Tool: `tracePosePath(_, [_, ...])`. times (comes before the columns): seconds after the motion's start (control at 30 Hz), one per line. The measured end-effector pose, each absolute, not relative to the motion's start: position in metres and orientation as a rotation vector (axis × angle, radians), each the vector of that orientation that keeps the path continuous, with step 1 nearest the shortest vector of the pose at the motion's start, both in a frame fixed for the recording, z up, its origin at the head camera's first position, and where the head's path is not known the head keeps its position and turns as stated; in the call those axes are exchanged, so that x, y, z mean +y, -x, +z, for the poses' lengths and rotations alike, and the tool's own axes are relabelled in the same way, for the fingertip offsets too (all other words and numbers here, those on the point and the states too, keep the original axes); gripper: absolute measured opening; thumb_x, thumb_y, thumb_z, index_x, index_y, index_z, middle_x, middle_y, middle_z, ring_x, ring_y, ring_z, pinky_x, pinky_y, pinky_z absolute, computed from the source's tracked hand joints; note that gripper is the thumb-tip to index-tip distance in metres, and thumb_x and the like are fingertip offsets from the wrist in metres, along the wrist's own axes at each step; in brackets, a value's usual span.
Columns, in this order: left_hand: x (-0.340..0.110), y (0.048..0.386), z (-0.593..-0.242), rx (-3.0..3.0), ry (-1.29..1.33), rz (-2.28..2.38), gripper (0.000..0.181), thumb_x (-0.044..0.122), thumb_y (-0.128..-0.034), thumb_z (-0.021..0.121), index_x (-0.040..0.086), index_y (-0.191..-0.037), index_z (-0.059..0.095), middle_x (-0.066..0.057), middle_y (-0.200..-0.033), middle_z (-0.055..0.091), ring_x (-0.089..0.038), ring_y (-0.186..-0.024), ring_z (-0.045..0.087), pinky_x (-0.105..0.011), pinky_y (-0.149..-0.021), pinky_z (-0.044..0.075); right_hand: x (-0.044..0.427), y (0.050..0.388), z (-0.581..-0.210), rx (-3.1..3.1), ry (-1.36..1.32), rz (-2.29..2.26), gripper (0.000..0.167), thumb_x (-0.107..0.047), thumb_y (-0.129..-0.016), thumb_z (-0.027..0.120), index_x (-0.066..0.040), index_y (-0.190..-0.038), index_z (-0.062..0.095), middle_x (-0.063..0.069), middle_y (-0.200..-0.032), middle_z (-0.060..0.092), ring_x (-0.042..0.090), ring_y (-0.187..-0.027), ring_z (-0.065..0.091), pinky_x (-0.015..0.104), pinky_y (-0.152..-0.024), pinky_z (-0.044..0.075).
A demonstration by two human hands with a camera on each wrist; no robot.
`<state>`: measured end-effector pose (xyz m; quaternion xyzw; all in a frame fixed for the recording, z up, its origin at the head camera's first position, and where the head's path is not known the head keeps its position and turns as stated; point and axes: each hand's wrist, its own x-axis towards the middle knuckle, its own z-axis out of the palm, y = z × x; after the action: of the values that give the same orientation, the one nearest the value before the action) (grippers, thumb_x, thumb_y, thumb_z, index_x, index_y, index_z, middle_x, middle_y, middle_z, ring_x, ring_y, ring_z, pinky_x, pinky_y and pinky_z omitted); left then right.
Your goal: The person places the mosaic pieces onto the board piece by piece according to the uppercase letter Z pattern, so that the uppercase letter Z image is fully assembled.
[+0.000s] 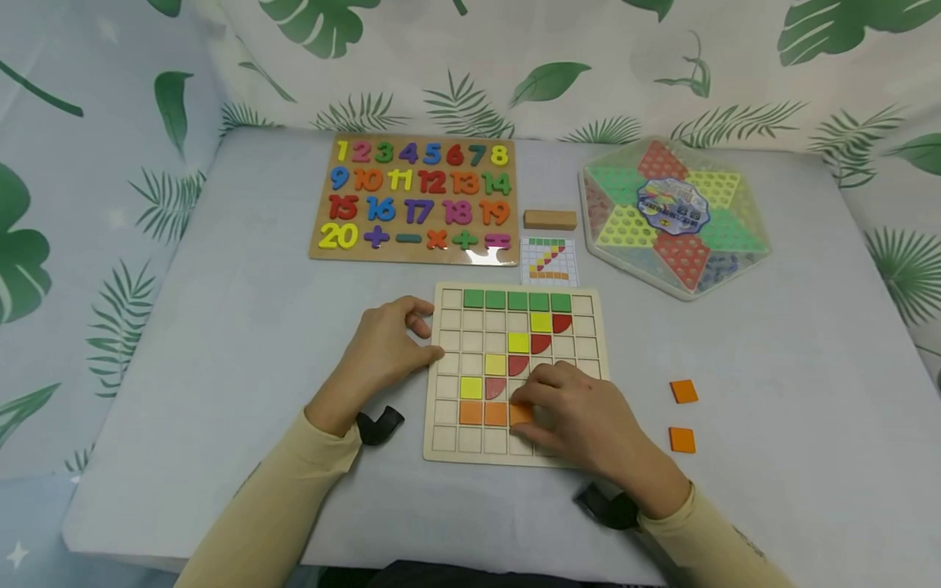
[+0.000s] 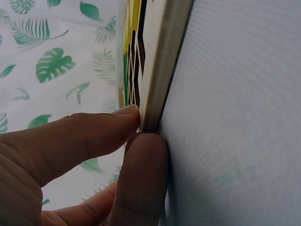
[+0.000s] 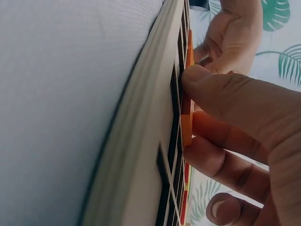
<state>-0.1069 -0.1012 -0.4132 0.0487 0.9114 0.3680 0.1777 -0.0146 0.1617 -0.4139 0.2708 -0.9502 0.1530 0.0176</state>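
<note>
A pale wooden grid board (image 1: 445, 438) lies flat on the table. At its left edge, my left hand (image 1: 382, 347) holds the rim between thumb and a finger, seen close up in the left wrist view. Over the lower part of the board, my right hand (image 1: 584, 412) pinches an orange square tile (image 1: 520, 414) at the end of a short orange row. Two orange tiles sit left of it. Above run a green row (image 1: 518, 300) and a diagonal of yellow squares (image 1: 496, 364) and red quarter-round tiles (image 1: 518, 365). My right hand hides some lower cells.
Two loose orange tiles (image 1: 684, 392) lie right of the board. Behind it are a pattern card (image 1: 549, 261), a wooden block (image 1: 550, 220), a number puzzle (image 1: 413, 253) and a hexagonal star-patterned game box (image 1: 643, 273). A leaf-print cloth (image 1: 529, 41) hangs behind.
</note>
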Motion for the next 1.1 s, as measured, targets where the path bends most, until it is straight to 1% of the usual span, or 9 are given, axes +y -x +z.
tracePosePath(0.2, [-0.101, 0.106, -0.412, 2.572, -0.134, 1.049, 0.056, 0.020, -0.0819, 0.088, 0.006, -0.132, 0.065, -0.005, -0.099, 0.072, -0.020, -0.084, 0.060, -0.032, -0.080, 0.048, 0.164, 0.014, -0.414, -2.951, -0.833, 0.492, 0.031, -0.039, -0.075, 0.093, -0.021, -0.098, 0.081, -0.007, -0.099, 0.072, 0.014, -0.096, 0.068, 0.032, -0.071, 0.061])
tracePosePath(0.37, [-0.100, 0.106, -0.413, 2.574, -0.136, 1.049, 0.056, 0.020, -0.0817, 0.088, 0.006, -0.132, 0.065, -0.006, -0.098, 0.072, -0.020, -0.083, 0.060, -0.031, -0.079, 0.047, 0.174, 0.015, -0.414, -2.921, -0.760, 0.535, 0.035, -0.035, -0.071, 0.096, -0.021, -0.099, 0.081, -0.005, -0.100, 0.074, 0.016, -0.098, 0.070, 0.034, -0.072, 0.062])
tracePosePath(0.5, [-0.100, 0.106, -0.413, 2.577, -0.134, 1.048, 0.057, 0.019, -0.0816, 0.088, 0.006, -0.131, 0.065, -0.005, -0.098, 0.072, -0.020, -0.083, 0.059, -0.031, -0.078, 0.047, 0.192, 0.017, -0.416, -2.864, -0.697, 0.547, 0.038, -0.030, -0.068, 0.097, -0.021, -0.101, 0.081, -0.002, -0.102, 0.076, 0.019, -0.097, 0.072, 0.037, -0.069, 0.062])
tracePosePath(0.63, [-0.100, 0.106, -0.413, 2.582, -0.135, 1.044, 0.057, 0.020, -0.0815, 0.088, 0.005, -0.132, 0.065, -0.005, -0.098, 0.071, -0.020, -0.082, 0.059, -0.031, -0.078, 0.046, 0.211, 0.018, -0.417, -2.842, -0.648, 0.545, 0.037, -0.026, -0.069, 0.097, -0.020, -0.101, 0.080, -0.001, -0.104, 0.076, 0.021, -0.097, 0.073, 0.040, -0.072, 0.062])
tracePosePath(0.7, [-0.101, 0.106, -0.414, 2.584, -0.134, 1.041, 0.057, 0.020, -0.0814, 0.088, 0.006, -0.131, 0.065, -0.005, -0.098, 0.071, -0.020, -0.082, 0.059, -0.031, -0.078, 0.046, 0.221, 0.017, -0.416, -2.861, -0.609, 0.537, 0.038, -0.024, -0.069, 0.096, -0.020, -0.103, 0.079, -0.001, -0.106, 0.076, 0.021, -0.098, 0.073, 0.043, -0.074, 0.062])
tracePosePath(0.83, [-0.100, 0.107, -0.415, 2.581, -0.134, 1.042, 0.057, 0.021, -0.0815, 0.088, 0.006, -0.131, 0.065, -0.005, -0.098, 0.071, -0.021, -0.083, 0.059, -0.031, -0.078, 0.047, 0.238, 0.012, -0.413, -2.910, -0.508, 0.527, 0.042, -0.020, -0.070, 0.096, -0.020, -0.108, 0.079, 0.001, -0.111, 0.075, 0.025, -0.102, 0.074, 0.048, -0.071, 0.061])
tracePosePath(0.97, [-0.100, 0.107, -0.415, 2.583, -0.134, 1.039, 0.057, 0.021, -0.0817, 0.088, 0.007, -0.132, 0.065, -0.004, -0.098, 0.071, -0.021, -0.084, 0.060, -0.032, -0.079, 0.047, 0.255, 0.006, -0.410, -2.930, -0.442, 0.530, 0.046, -0.015, -0.070, 0.095, -0.020, -0.113, 0.078, 0.002, -0.115, 0.075, 0.029, -0.104, 0.073, 0.053, -0.072, 0.060])
tracePosePath(1.1, [-0.100, 0.107, -0.415, 2.589, -0.137, 1.032, 0.057, 0.022, -0.0819, 0.088, 0.007, -0.132, 0.065, -0.004, -0.098, 0.072, -0.021, -0.083, 0.060, -0.032, -0.079, 0.047, 0.271, 0.001, -0.409, -2.941, -0.371, 0.494, 0.046, -0.015, -0.071, 0.094, -0.020, -0.114, 0.078, 0.002, -0.116, 0.074, 0.024, -0.094, 0.072, 0.046, -0.065, 0.058])
